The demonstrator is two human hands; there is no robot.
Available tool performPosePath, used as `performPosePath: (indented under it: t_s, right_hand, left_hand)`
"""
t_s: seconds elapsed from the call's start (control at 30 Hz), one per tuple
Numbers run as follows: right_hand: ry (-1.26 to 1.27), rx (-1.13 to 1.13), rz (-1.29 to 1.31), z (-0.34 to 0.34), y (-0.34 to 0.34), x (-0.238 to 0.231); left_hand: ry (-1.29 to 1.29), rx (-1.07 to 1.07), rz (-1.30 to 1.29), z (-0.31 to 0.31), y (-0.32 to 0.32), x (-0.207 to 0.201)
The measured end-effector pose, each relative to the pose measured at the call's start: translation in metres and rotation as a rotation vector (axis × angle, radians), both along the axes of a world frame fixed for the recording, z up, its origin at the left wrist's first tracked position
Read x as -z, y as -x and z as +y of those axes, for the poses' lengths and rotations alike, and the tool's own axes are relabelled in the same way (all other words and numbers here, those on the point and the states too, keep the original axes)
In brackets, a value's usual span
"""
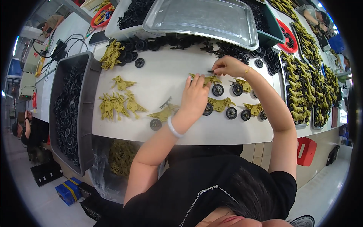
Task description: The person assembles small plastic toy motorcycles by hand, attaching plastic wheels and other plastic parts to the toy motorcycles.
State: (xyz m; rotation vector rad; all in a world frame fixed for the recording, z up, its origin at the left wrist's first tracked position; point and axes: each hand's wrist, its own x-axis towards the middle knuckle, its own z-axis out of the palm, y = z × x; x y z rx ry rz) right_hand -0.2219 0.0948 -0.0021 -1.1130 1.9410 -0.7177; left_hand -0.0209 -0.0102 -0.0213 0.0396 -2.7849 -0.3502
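With its fingers pressed together, my left hand (194, 96) holds a yellow plastic toy motorcycle body (207, 80) down on the white table (159, 83). A black spoked wheel (217, 90) shows at that body's near side. My right hand (228, 66) pinches a small dark part (210, 71) just above the body; its exact shape is mostly hidden by the fingers. Around my hands lie other yellow bodies with black wheels, such as one below (221, 104) and one to the right (244, 85). Under my left wrist is another body (163, 113) beside a wheel (155, 124).
A grey bin (86, 109) of black wheels stands at the left. Several yellow bodies (118, 104) lie near it. A metal tray (200, 19) rests across bins of black parts at the back. Trays of wheeled motorcycles (302, 90) stand at the right, near a red basin (289, 38).
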Motion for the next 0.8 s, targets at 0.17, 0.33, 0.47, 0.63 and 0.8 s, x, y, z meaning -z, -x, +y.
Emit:
performPosePath:
  t_s: [0.17,0.33,0.47,0.63,0.8]
  right_hand:
    - [-0.025,0.002,-0.086,0.000,-0.003,0.012]
    - [-0.038,-0.034,-0.147,-0.004,0.001,0.013]
    - [-0.028,-0.082,0.240,-0.007,-0.024,0.004]
    - [0.135,-0.028,0.302,0.001,-0.027,0.017]
    - [0.299,0.130,0.314,0.009,-0.022,0.017]
  left_hand:
    - [-0.047,-0.042,0.052,0.004,0.002,0.010]
    - [-0.054,-0.045,0.066,0.007,0.006,0.009]
    - [-0.070,-0.035,0.029,0.007,0.007,0.004]
    - [-0.037,-0.030,0.069,0.008,0.007,0.005]
    - [-0.003,-0.053,0.045,0.007,0.003,-0.002]
